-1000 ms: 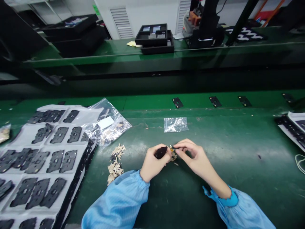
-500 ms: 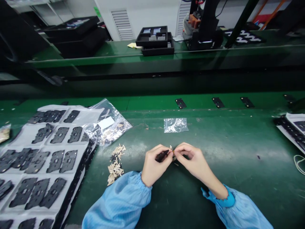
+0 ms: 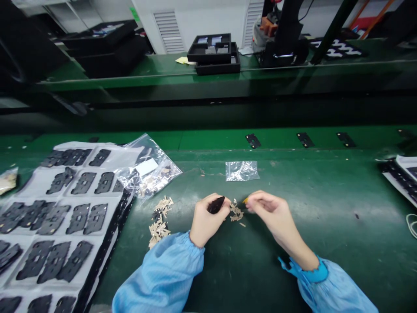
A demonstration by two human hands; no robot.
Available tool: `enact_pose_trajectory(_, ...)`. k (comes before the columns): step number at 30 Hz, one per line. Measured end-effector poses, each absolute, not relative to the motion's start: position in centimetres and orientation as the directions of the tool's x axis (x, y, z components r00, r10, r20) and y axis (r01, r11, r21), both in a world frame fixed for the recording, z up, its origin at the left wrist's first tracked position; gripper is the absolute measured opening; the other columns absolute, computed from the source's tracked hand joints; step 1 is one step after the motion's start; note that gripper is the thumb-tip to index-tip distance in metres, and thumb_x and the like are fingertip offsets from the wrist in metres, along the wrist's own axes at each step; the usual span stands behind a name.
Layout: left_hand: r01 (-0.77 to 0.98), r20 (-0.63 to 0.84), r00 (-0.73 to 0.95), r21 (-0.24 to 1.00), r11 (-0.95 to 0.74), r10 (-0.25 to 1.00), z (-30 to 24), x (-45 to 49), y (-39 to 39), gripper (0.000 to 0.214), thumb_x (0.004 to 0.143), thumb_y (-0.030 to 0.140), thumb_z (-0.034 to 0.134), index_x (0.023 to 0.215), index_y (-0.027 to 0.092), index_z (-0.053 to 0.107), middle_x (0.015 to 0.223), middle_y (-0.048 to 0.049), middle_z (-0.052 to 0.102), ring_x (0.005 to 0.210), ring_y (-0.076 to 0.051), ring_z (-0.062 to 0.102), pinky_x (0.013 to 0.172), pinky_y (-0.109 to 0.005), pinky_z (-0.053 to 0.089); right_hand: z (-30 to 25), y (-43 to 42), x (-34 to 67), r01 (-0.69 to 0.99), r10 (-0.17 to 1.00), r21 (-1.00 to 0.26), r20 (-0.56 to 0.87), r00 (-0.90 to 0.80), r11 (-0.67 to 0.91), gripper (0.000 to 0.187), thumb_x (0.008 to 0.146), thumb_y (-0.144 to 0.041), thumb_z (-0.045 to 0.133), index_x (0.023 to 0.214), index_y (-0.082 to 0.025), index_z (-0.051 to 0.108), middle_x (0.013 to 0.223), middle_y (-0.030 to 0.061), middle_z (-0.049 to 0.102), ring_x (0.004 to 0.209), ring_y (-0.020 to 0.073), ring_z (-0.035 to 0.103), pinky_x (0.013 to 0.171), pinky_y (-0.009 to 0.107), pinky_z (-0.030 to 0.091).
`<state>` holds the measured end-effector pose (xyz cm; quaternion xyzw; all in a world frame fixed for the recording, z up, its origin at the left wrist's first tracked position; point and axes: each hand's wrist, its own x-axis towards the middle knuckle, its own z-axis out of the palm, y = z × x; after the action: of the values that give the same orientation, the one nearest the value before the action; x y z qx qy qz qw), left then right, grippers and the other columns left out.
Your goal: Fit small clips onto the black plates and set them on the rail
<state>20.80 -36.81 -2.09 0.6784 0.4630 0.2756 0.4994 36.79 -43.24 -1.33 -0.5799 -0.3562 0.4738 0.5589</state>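
Observation:
My left hand (image 3: 206, 219) is closed round a small flat black part (image 3: 216, 204) whose tip sticks out toward the right. A short way to the right, my right hand (image 3: 267, 210) pinches a tiny yellowish piece (image 3: 245, 200) between thumb and forefinger. Between the two hands lies a little heap of small tan pieces (image 3: 235, 211) on the green belt (image 3: 325, 208). Both arms wear light blue sleeves.
A white sheet with rows of black parts (image 3: 61, 208) fills the left. Beside it lie a clear bag (image 3: 150, 171) of tan pieces and a loose tan pile (image 3: 159, 219). A small empty clear bag (image 3: 242, 170) lies ahead. Black parts (image 3: 253, 140) sit on the belt's far strip; black trays (image 3: 215, 54) stand beyond.
My hands were joined over the tan heap; now they have drawn apart, the right one moving right with the tiny piece, the left keeping the black part.

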Motion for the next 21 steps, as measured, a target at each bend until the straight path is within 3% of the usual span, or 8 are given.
enact_pose_trajectory(3,0.435,0.024,0.521,0.852,-0.290,0.853,-2.2,20.6,-36.6,0.014,0.078,0.017,0.053,0.074,0.016,0.066,0.067,-0.0013,0.060,0.058,-0.011,0.053,0.055,-0.021,0.042,-1.3,-43.3,37.7,-0.074,0.903,-0.990,-0.141,0.406,-0.122,0.013,0.075,-0.030,0.066,0.074,-0.017,0.064,0.077,0.0028,0.062,0.071,0.0142,0.059,0.068,0.026,0.051)
enact_pose_trajectory(7,0.500,0.069,0.618,0.734,-0.459,0.783,-2.4,20.5,-36.8,0.014,0.080,0.016,0.051,0.079,0.017,0.064,0.067,-0.0013,0.057,0.059,-0.012,0.052,0.057,-0.022,0.039,-1.9,-43.3,37.6,-0.025,0.916,-0.993,-0.113,0.384,-0.112,0.017,0.075,-0.034,0.066,0.075,-0.017,0.065,0.079,0.0049,0.062,0.070,0.0158,0.059,0.064,0.028,0.052)
enact_pose_trajectory(11,0.521,0.049,0.640,0.706,-0.480,0.766,-2.4,20.5,-36.9,0.011,0.080,0.021,0.052,0.076,0.017,0.062,0.067,-0.0007,0.054,0.058,-0.012,0.050,0.056,-0.023,0.039,-2.4,-43.2,37.2,-0.011,0.931,-0.995,-0.095,0.352,-0.098,0.017,0.076,-0.033,0.064,0.075,-0.017,0.065,0.080,0.0044,0.060,0.069,0.0148,0.059,0.065,0.028,0.052)
enact_pose_trajectory(17,0.470,0.046,0.633,0.770,-0.431,0.773,-2.1,20.2,-36.7,0.026,0.071,0.004,0.047,0.086,0.019,0.063,0.073,-0.0008,0.058,0.058,-0.011,0.051,0.055,-0.021,0.039,-2.5,-43.2,37.1,0.065,0.940,-0.994,-0.063,0.336,-0.090,0.020,0.078,-0.036,0.062,0.074,-0.016,0.065,0.077,0.0041,0.060,0.067,0.0150,0.060,0.063,0.028,0.053)
enact_pose_trajectory(21,0.479,0.068,0.621,0.756,-0.446,0.781,-2.2,20.2,-36.8,0.017,0.078,0.011,0.048,0.082,0.019,0.063,0.068,-0.0002,0.058,0.056,-0.010,0.051,0.053,-0.021,0.037,-2.4,-43.2,36.9,0.092,0.941,-0.992,-0.052,0.335,-0.088,0.019,0.078,-0.035,0.062,0.073,-0.016,0.065,0.077,0.0041,0.060,0.066,0.0147,0.060,0.062,0.027,0.052)
